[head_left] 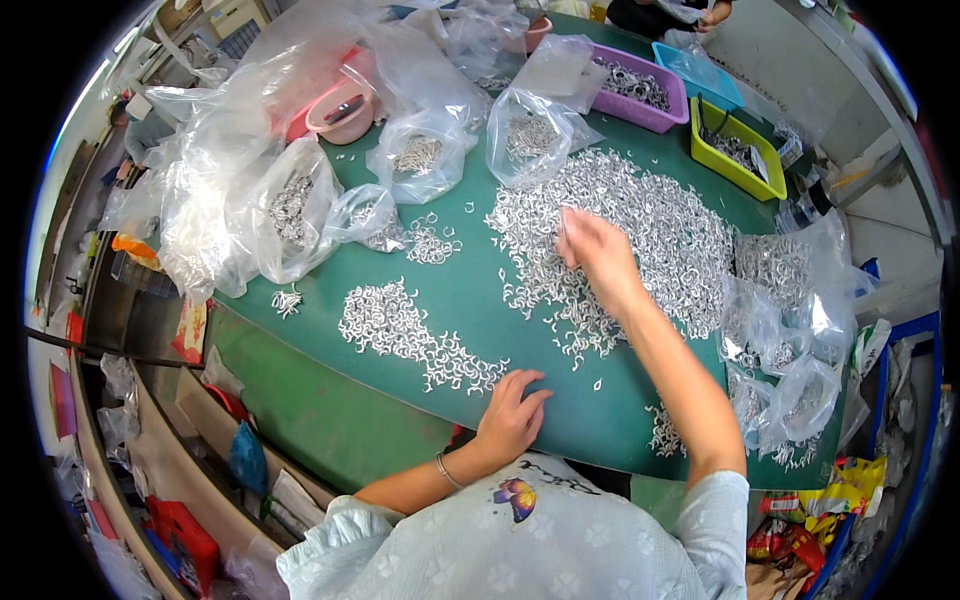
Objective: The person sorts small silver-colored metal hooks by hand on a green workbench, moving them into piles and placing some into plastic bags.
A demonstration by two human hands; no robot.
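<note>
A broad pile of small silvery curved metal pieces [680, 235] covers the right middle of the green table [440, 300]. My right hand [602, 255] is over this pile, its fingers blurred and pointing down toward the pieces; whether a piece is between them is not visible. At the table's near edge, my left hand [512, 415] rests with its fingers loosely bent and apart, holding nothing. Just beyond it spreads a smaller heap of similar curved pieces [400, 325]. A little cluster of rings [432, 243] lies farther back.
Clear plastic bags [300, 205] of metal parts crowd the table's left and back. A pink bowl [341, 112], purple basket [640, 90], blue basket [700, 72] and yellow-green basket [738, 150] stand behind. More bags [800, 310] line the right edge. Another person [665, 15] sits across.
</note>
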